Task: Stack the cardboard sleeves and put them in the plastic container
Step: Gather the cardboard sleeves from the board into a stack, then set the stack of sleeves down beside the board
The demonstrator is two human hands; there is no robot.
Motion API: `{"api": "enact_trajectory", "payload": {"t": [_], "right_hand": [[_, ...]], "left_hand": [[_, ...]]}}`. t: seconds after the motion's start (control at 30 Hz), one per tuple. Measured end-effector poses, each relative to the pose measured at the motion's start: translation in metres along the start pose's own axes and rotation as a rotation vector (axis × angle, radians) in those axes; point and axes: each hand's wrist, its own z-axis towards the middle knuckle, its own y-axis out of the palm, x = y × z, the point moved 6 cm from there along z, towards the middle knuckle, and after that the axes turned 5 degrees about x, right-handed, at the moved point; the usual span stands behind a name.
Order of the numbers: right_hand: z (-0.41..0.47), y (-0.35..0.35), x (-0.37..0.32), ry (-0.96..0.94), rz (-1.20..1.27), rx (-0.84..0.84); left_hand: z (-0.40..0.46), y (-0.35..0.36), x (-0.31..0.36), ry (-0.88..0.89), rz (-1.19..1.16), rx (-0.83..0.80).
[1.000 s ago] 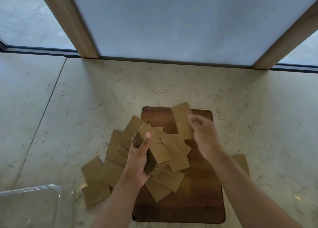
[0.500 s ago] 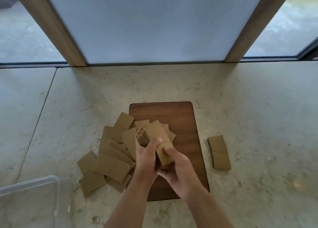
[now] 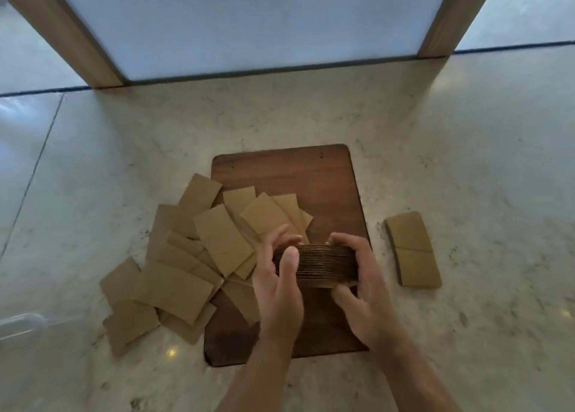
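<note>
Two hands clamp stack of sleeves (image 3: 323,265) between them, edges facing up, over wooden board (image 3: 280,175). Left hand (image 3: 280,290) presses stack's left end, thumb on top; right hand (image 3: 364,290) cups right end. Loose sleeves (image 3: 186,271) lie scattered left, overlapping board and stone counter (image 3: 466,162). Single sleeve (image 3: 412,249) lies flat right of board. Clear container (image 3: 21,324) corner at lower left edge, well apart.

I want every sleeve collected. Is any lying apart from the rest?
Yes. Loose sleeves lie alone on the counter, right of the wooden board, away from the scattered pile. Both hands hold the stack.
</note>
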Motion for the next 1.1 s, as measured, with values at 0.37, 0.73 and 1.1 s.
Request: {"api": "enact_trajectory", "payload": {"t": [0.37, 0.73, 1.1], "right_hand": [[-0.012, 0.001, 0.017, 0.135, -0.162, 0.668], [-0.015, -0.064, -0.003, 0.262, -0.221, -0.213], [-0.019, -0.138, 0.019, 0.821, 0.234, 0.342]], "left_hand": [[-0.011, 0.008, -0.022, 0.352, 0.244, 0.16], [0.004, 0.09, 0.043, 0.33, 0.675, -0.086], [-0.032, 0.171, 0.023, -0.357, 0.216, -0.339]]}}
